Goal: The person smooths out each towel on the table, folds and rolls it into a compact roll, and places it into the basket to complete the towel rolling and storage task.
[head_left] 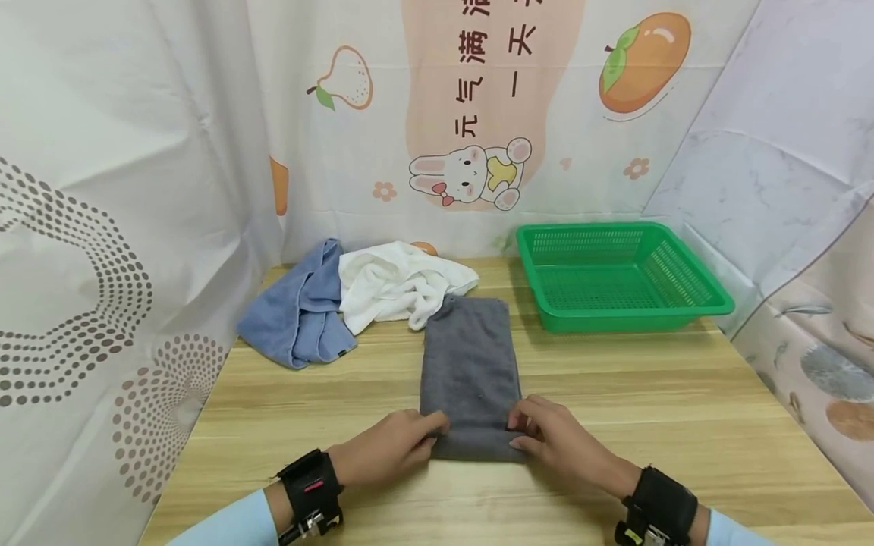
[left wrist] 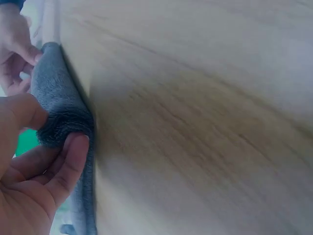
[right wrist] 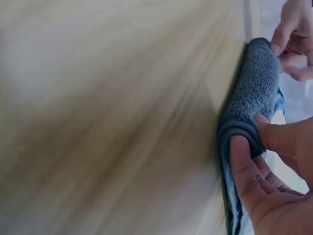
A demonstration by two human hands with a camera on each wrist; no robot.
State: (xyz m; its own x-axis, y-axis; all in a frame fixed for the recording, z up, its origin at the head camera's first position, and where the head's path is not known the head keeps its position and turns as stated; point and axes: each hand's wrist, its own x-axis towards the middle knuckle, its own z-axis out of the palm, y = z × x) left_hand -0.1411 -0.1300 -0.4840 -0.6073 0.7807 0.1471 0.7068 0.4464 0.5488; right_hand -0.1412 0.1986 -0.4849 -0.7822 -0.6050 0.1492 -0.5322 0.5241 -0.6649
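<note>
A dark grey, rectangular terry towel (head_left: 467,356) is lying on the light wooden table (head_left: 683,425), in the near middle, its near end forming a narrow roll. The left hand (head_left: 385,447) is pinching the left end of this roll between thumb and fingers, and the right hand (head_left: 556,440) is holding the right end in the same manner. In the head view the left fingertips are partly hiding behind the thumb; the wrist views are showing both grips better. At far left, a crumpled white cloth (head_left: 389,280) is resting beside a folded blue cloth (head_left: 300,311). The white cloth is meeting the towel's far left corner, but which one is lying on top I cannot tell. A green plastic mesh basket (head_left: 628,312) is standing at far right; the left wrist view is showing only a green patch of it, behind the fingers. The light blue fabric sleeves (head_left: 232,523) are running out of the near edge, cut off.
</note>
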